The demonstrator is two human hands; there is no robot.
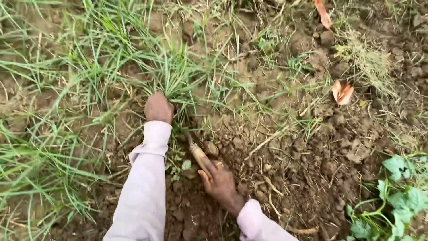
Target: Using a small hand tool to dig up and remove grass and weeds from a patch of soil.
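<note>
Sprawling across the left of the ground, long green grass blades (40, 165) are being seen thinning toward a dense grass clump (171, 73) near the middle. The base of that clump is being gripped by the left hand (158, 108), its grip being closed in a fist around the gathered stems just above the soil, seemingly so that the tuft is being held taut and kept upright. A pale lilac sleeve (145, 187) is being worn down to the wrist. Just to the right and lower, a short tool with a wooden handle (199, 156) is being held by the right hand (219, 183), the grip being clamped round the handle with a ring showing on one finger; the working end is being pointed toward the roots under the clump and is being hidden in the dirt, so its shape cannot be told. Loose brown soil (285, 178) with clods and dry stalks is being spread around the hands. Further right, a dry curled leaf (342, 92) is lying on the earth, and a broad-leaved green plant (397, 201) is growing at the lower right corner
</note>
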